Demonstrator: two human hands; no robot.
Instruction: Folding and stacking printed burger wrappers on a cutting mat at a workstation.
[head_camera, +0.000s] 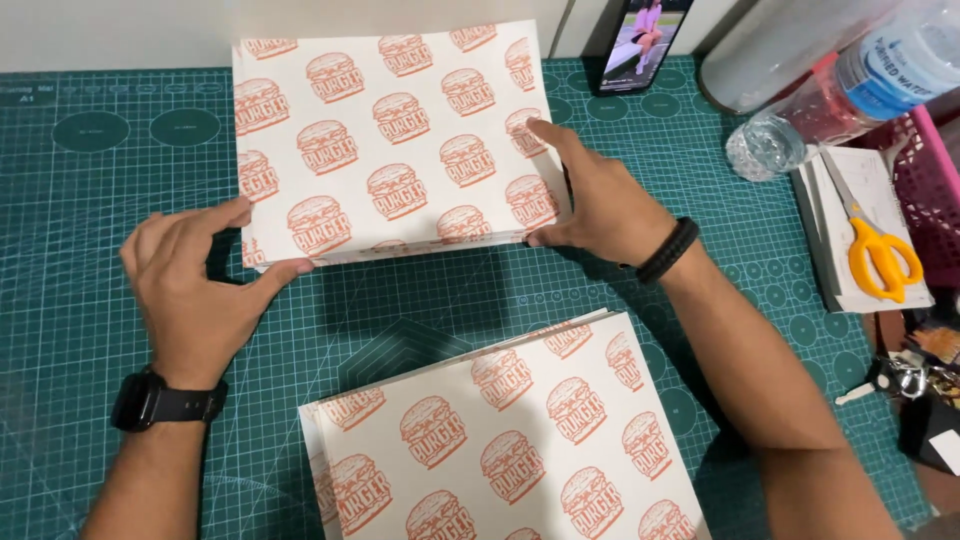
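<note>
Both hands — left hand (195, 285), right hand (595, 195) — grip paper stack (385, 140), long axis sideways.

matt printed paper sheets (390, 140), rubbery gridded cutting mat (90, 300)

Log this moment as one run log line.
left hand: grips printed paper stack corner | right hand: steadies its right edge | second stack: nearer, untouched | surface: green cutting mat

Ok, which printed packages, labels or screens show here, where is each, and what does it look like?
Far paper stack: white sheets with orange burger pattern, top centre, left hand and right hand at its near corners.
Near paper stack: same print, bottom centre, tilted.
Phone: upright at top edge, lit screen showing a figure in pink.
Water bottle: clear, lying top right, blue and white label.
</note>
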